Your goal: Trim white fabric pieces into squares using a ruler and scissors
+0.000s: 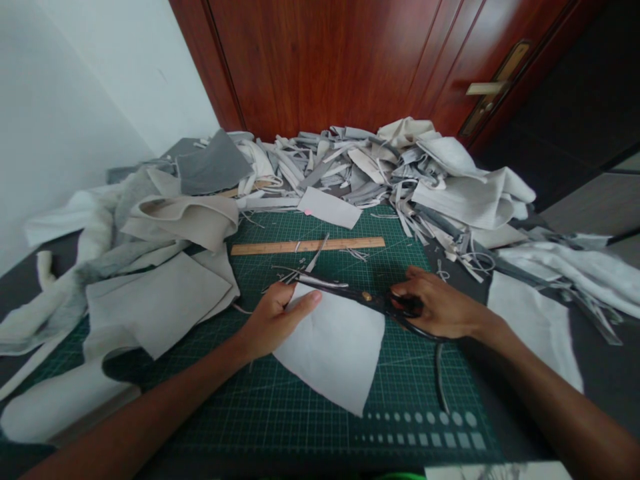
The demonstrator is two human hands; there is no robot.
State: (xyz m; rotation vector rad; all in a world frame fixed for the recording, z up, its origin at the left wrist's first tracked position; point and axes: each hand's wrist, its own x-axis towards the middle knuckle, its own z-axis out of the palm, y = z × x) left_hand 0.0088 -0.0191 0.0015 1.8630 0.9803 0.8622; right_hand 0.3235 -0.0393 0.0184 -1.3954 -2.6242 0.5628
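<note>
My left hand [280,317] pinches the upper left corner of a white fabric piece [335,347], thumb on top and fingers beneath. In my right hand [435,303] are black-handled scissors [367,297], fingers through the loops. Their blades point left along the fabric's upper edge and reach close to my left fingers. A thin white strip [325,283] lies along the blades. Whether the blades are fully closed is hard to make out. Beneath is a green cutting mat [240,413] with a printed grid. A wooden ruler [307,246] rests on it just beyond the scissors.
Heaped grey and white scraps [340,160] line the mat's far side. Larger fabric pieces [160,300] are piled at left, and another white piece [533,327] lies at right. A small white rectangle [330,208] sits past the ruler. Behind stands a wooden door [320,67].
</note>
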